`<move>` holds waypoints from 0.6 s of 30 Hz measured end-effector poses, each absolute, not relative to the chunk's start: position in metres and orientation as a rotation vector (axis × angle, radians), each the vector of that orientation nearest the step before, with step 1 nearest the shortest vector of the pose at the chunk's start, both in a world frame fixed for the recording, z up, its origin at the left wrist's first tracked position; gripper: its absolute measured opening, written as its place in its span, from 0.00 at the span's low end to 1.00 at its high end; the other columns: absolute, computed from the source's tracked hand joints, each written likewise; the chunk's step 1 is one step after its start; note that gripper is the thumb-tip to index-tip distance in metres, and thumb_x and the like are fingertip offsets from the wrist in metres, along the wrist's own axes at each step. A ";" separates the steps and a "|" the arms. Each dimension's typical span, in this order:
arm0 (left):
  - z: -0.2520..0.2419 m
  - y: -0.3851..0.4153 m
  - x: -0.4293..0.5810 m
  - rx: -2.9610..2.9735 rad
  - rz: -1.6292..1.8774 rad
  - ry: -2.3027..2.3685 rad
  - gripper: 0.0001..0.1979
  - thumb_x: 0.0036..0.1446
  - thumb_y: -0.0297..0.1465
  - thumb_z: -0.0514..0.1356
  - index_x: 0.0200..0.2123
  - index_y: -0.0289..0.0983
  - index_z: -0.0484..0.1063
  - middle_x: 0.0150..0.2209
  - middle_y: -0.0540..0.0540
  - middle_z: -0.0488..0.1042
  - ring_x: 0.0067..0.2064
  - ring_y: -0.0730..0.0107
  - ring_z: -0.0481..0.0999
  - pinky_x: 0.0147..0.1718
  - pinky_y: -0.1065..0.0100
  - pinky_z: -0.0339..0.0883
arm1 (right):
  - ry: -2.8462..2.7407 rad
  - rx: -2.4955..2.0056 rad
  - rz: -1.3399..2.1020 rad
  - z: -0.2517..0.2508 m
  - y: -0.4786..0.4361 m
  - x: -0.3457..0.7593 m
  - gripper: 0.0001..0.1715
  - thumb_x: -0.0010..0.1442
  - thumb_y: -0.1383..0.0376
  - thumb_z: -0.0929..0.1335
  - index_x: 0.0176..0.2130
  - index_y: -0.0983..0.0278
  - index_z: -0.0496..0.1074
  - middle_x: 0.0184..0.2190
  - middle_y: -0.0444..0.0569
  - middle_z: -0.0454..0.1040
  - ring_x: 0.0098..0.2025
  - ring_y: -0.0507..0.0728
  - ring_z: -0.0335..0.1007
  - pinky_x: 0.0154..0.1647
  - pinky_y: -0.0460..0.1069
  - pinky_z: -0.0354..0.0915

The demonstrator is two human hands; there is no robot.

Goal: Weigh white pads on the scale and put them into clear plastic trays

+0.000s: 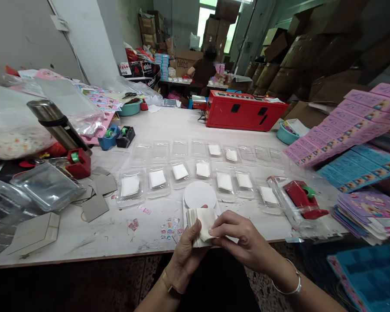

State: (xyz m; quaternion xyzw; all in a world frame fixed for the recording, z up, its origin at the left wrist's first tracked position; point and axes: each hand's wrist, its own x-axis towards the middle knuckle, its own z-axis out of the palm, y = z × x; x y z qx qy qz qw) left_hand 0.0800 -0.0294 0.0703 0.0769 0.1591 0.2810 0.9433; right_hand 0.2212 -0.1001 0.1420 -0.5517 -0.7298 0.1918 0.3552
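My left hand [186,251] grips a small stack of white square pads [199,223] at the table's near edge. My right hand [242,240] pinches the top pad of that stack from the right. Just beyond the hands lies a white round disc [199,194]. Two rows of clear plastic trays [160,151] stretch across the table; many in the near row hold a white pad [157,178], and two in the far row do too.
A red tape dispenser [300,199] sits right of my hands, another [79,162] at left beside a steel flask [56,123]. A red machine [243,113] stands at the back. Pink and blue card packs [354,130] fill the right. A person sits far behind.
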 end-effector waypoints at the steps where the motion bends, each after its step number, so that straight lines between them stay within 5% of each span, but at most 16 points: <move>1: 0.071 -0.030 0.079 0.151 0.561 0.329 0.39 0.47 0.36 0.71 0.62 0.36 0.63 0.43 0.44 0.79 0.41 0.66 0.75 0.42 0.69 0.67 | -1.853 -1.426 0.547 0.142 -0.100 0.223 0.07 0.64 0.67 0.67 0.41 0.59 0.77 0.36 0.48 0.74 0.38 0.53 0.70 0.38 0.48 0.68; 10: 0.064 -0.031 0.083 0.127 0.552 0.359 0.36 0.47 0.35 0.71 0.59 0.33 0.66 0.45 0.42 0.78 0.44 0.61 0.75 0.45 0.66 0.67 | -1.683 -1.454 0.767 0.133 -0.095 0.231 0.06 0.62 0.63 0.69 0.37 0.58 0.79 0.34 0.46 0.73 0.36 0.53 0.71 0.38 0.48 0.68; 15: 0.059 -0.026 0.085 0.083 0.519 0.381 0.20 0.49 0.36 0.70 0.43 0.29 0.76 0.41 0.41 0.79 0.40 0.64 0.76 0.45 0.67 0.68 | -1.750 -1.474 0.576 0.127 -0.089 0.228 0.07 0.64 0.66 0.66 0.36 0.60 0.76 0.32 0.47 0.73 0.34 0.54 0.70 0.35 0.49 0.67; 18: 0.052 -0.022 0.086 0.053 0.517 0.395 0.20 0.52 0.36 0.68 0.46 0.30 0.75 0.41 0.42 0.80 0.41 0.63 0.77 0.46 0.65 0.67 | -1.765 -1.472 0.427 0.119 -0.085 0.224 0.08 0.65 0.68 0.64 0.35 0.61 0.73 0.31 0.49 0.72 0.33 0.55 0.68 0.33 0.50 0.66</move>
